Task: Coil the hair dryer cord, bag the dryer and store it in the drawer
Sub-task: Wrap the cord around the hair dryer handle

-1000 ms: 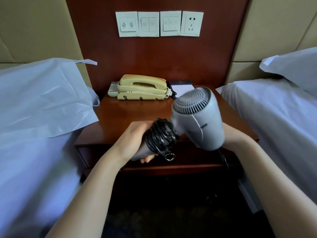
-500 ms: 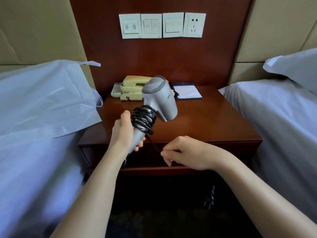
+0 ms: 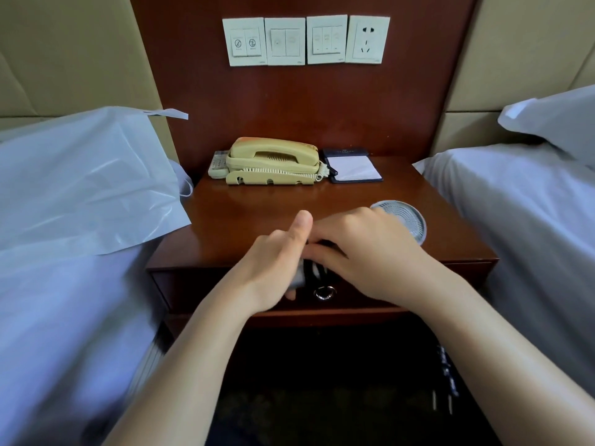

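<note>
Joining left hand [image 3: 273,268] on lowered hair dryer [image 3: 406,219]: right hand [image 3: 363,252].

Dark wood nightstand [image 3: 257,214] btwn two beds. On its top, at the back: cream corded telephone [image 3: 273,160] w/ handset on cradle, and just right of it a notepad [image 3: 352,169] in a dark holder, white sheet up. Drawer [image 3: 199,291] under the top is closed, metal ring pull [image 3: 324,292] at centre. Left bed [image 3: 48,317]: white sheet, translucent plastic bag [image 3: 80,181] lying on it, corner overhanging the nightstand edge. Right bed [image 3: 515,204]: white sheet, pillow [image 3: 553,120] at the head.
</note>
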Demonstrator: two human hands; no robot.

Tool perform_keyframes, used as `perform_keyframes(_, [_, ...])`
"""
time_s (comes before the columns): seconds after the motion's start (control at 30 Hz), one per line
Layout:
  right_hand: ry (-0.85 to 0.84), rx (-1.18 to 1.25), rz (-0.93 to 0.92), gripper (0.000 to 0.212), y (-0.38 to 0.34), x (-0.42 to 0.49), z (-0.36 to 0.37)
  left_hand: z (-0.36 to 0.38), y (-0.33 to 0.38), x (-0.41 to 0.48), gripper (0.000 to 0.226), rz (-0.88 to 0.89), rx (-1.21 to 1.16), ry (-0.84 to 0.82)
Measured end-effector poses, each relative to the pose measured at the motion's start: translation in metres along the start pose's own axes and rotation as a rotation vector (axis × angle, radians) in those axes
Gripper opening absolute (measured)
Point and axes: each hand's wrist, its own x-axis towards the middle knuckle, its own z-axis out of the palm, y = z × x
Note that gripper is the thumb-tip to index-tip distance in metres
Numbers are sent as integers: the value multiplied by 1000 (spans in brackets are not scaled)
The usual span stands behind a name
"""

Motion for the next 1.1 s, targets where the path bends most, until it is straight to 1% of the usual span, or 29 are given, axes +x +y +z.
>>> perform_keyframes(0.07, [29,-50,16,29,-4,-1,-7,4,4,-3,122,27,23,-58])
perform_keyframes(0.13, [17,-116,85,29,-6,-1,-14,6,3,-3,131,36,22,-120])
perform_keyframes(0.17, [-1,-136,122,29,-4,-1,-15,6,0,-1,131,41,18,-150])
perform_keyframes(0.2, [-31,-137,155,28,-3,-2,-17,7,-2,0,124,49,20,-172])
perform_keyframes(0.27, [-89,-96,205,34,3,-2,-18,9,-1,0,92,72,46,-191])
perform_keyframes(0.33, [-101,-50,228,42,10,-2,-18,10,2,-2,66,64,100,-219])
perform_keyframes(0.4, [-97,17,234,51,23,-4,-18,10,2,-3,49,37,148,-234])
perform_keyframes(0.43, [-94,75,232,54,31,-5,-17,10,2,-3,47,31,151,-233])
perform_keyframes(0.5, [-105,221,219,59,46,-7,-14,11,1,-2,50,36,143,-227])
perform_keyframes(0.57, [-117,354,208,57,59,-9,-9,11,0,0,55,42,143,-228])
perform_keyframes(0.7, [-108,581,331,49,84,-16,1,9,-5,3,53,58,127,-206])
perform_keyframes(0.83, [-121,731,384,41,99,-20,5,5,-9,5,52,80,-75,-186])
perform_keyframes(0.9, [-111,868,386,35,100,-21,3,3,-10,6,53,95,-203,-168])
perform_keyframes(0.93, [-90,939,402,31,100,-23,4,2,-11,7,53,101,-263,-157])
perform_keyframes(1.03, [42,1101,565,42,109,-30,13,-1,-17,9,54,115,-445,-116])
perform_keyframes(1.1, [104,1259,632,28,114,-33,23,-3,-20,10,51,103,-525,-70])
